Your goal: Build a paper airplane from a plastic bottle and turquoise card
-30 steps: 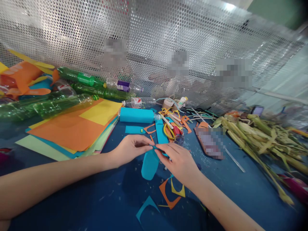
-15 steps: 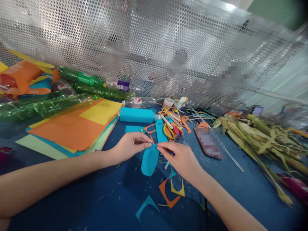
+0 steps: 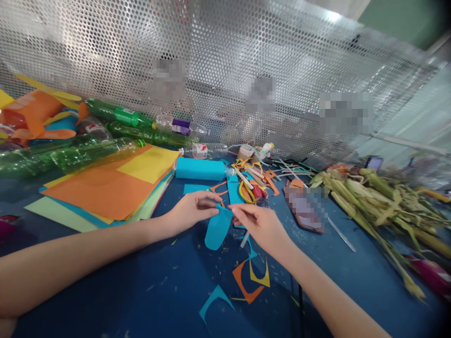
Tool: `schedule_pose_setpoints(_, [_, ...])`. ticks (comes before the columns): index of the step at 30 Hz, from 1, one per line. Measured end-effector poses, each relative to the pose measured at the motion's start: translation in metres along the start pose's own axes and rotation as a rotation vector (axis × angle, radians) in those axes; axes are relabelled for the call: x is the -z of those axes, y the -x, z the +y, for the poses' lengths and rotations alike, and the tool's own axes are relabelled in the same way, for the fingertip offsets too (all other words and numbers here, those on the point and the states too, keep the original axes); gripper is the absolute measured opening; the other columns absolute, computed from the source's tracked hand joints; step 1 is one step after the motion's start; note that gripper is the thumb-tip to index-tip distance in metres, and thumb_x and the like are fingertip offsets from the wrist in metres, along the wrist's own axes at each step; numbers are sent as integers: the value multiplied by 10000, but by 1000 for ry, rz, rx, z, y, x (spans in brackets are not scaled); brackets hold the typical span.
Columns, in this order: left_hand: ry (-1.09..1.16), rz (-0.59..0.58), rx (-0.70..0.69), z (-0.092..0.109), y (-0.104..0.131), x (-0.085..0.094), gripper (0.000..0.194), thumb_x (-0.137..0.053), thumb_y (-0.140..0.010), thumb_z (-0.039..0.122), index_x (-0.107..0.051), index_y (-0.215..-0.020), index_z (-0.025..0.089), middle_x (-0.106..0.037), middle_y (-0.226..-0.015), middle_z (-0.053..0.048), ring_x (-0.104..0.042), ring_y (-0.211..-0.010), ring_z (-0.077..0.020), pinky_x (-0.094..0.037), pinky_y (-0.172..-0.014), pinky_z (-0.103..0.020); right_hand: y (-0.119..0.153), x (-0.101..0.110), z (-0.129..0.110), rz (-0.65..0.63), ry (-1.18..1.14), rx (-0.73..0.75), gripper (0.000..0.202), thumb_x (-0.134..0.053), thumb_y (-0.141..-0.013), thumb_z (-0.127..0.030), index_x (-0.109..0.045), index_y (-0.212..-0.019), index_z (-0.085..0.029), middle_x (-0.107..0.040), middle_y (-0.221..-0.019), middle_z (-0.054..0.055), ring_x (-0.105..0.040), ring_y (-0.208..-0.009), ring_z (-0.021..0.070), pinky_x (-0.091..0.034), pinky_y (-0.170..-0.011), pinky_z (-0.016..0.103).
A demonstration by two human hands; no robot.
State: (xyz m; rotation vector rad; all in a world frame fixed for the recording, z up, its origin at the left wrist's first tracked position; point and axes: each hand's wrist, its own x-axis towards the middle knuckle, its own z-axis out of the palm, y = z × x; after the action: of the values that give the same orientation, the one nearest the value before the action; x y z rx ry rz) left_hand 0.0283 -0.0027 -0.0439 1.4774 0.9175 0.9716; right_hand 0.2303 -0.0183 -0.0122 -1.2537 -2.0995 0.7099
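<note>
A rounded strip of blue paper (image 3: 217, 230) hangs between my hands above the dark blue table. My left hand (image 3: 192, 211) pinches its upper left corner between thumb and fingers. At the upper right corner, my right hand (image 3: 259, 223) grips the paper with thumb and forefinger. Just beyond lies a clear bottle wrapped in blue paper (image 3: 200, 169), on its side. Scissors with yellow handles (image 3: 246, 192) rest among paper scraps behind my right hand.
Stacked coloured paper (image 3: 102, 188) lies at left, with green plastic bottles (image 3: 95, 155) behind it. A phone (image 3: 305, 209) and dried corn husks (image 3: 384, 202) are at right. Cut paper scraps (image 3: 248, 284) lie in front. A perforated metal screen (image 3: 218, 61) stands at the back.
The blue paper has risen slightly and its lower end has swung a little to the left. Both hands keep their pinch on its top edge.
</note>
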Motion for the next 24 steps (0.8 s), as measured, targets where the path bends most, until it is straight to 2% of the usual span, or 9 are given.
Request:
schedule_pose_setpoints(3, [-24,0,8,-1,-1,2,307,-634,-728,242,-573,-1019,164,-676,-917,-59,-632,-887,-182,-488,-790,-323,-4,2,9,-10,-142,-65,324,-388,-898,-362,-604,-1064,-186,-705,-897,57,-686,-690,167,-570,-640,276])
schedule_pose_setpoints(6, [-46,-16,16,-1,-1,1,320,-625,-731,252,-566,-1033,166,-672,-917,-58,-631,-894,-190,-490,-792,-338,-7,2,12,-7,-164,-64,327,-365,-907,-356,-602,-1057,-188,-704,-893,62,-685,-702,169,-573,-645,280])
schedule_pose_setpoints(9, [-46,-25,20,0,-1,1,307,-614,-734,235,-563,-1029,167,-674,-921,-52,-630,-892,-183,-487,-802,-342,-7,1,10,-56,-134,-58,293,-402,-891,-346,-620,-1011,-190,-702,-860,53,-681,-694,163,-570,-644,281])
schedule_pose_setpoints(13, [-47,-35,11,-1,-2,1,268,-605,-740,223,-579,-999,160,-677,-914,-58,-632,-868,-173,-483,-790,-326,-5,-2,8,-107,-122,-22,224,-534,-818,-305,-623,-995,-200,-701,-882,40,-672,-781,169,-560,-711,298])
schedule_pose_setpoints(19, [-30,-47,-57,-5,-3,1,216,-615,-742,252,-617,-939,163,-669,-921,-41,-618,-860,-154,-474,-805,-305,-5,-4,8,-59,-56,-19,160,-546,-801,-250,-637,-925,-207,-703,-852,22,-664,-771,162,-546,-701,296])
schedule_pose_setpoints(24, [-76,-11,-75,-3,-3,1,153,-600,-756,253,-652,-868,162,-672,-903,-39,-613,-840,-153,-472,-789,-291,-3,-6,4,-18,-55,-7,175,-547,-803,-229,-575,-975,-220,-693,-785,-13,-654,-708,135,-532,-667,260])
